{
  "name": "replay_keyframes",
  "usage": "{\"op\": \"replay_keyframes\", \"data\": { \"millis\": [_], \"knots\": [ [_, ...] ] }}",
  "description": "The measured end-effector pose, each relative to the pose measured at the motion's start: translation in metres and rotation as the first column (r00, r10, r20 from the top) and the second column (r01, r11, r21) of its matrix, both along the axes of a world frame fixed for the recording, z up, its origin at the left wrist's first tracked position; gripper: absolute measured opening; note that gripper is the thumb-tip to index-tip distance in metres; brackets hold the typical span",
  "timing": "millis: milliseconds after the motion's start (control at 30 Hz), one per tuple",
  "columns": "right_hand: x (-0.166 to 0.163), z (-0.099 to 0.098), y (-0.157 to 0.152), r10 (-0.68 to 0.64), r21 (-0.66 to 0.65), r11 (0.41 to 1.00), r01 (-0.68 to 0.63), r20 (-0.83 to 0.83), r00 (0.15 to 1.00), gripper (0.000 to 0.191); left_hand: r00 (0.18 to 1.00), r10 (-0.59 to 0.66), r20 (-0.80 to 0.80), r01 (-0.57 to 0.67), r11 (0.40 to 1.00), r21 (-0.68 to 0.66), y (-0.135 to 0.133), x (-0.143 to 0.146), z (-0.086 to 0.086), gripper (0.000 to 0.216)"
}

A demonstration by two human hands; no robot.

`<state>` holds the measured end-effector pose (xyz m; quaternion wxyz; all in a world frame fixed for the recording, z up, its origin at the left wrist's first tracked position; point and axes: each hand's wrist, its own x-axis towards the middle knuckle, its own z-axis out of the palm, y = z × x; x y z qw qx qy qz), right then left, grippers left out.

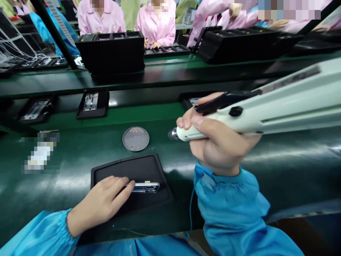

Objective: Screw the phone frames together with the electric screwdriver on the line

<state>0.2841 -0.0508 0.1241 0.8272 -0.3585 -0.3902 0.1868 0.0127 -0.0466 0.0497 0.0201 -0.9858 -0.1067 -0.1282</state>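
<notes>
My left hand grips a phone frame, which stands tilted on its long edge over a black tray. The fingers cover the frame's left end. My right hand is wrapped round a pale green electric screwdriver with a black lever. Its tip points left, above the bench and apart from the frame. Left of that tip lies a round, dimpled metal dish with small pieces at its far side, too small to make out. A few tiny bits lie on the bench beside the dish.
Behind the green bench, black trays with phone frames stand on a lower strip. Large black bins line the raised shelf. Several people in pink work across from me. A blurred-out sheet lies at left.
</notes>
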Motion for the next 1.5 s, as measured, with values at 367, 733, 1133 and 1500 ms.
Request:
{"op": "replay_keyframes", "data": {
  "millis": [367,733,1133,1500],
  "knots": [
    [0.009,-0.004,0.0,-0.036,0.078,0.996,0.03,0.065,0.997,0.016,0.995,-0.098,-0.013,0.097,0.993,-0.067,0.001,0.0,0.015,0.032],
    [0.008,-0.003,-0.002,-0.057,0.062,0.997,0.052,0.092,0.994,0.017,0.993,-0.084,-0.083,0.08,0.995,-0.057,-0.007,0.004,0.019,0.033],
    [0.007,-0.004,-0.003,-0.026,0.088,0.996,0.022,0.043,0.999,0.018,0.986,-0.094,-0.138,0.082,0.992,-0.095,-0.011,0.005,0.022,0.036],
    [0.008,-0.004,-0.005,-0.015,0.035,0.999,0.013,0.082,0.996,0.018,0.959,-0.079,-0.271,0.07,0.997,-0.041,-0.017,0.017,0.029,0.043]
  ]
}}
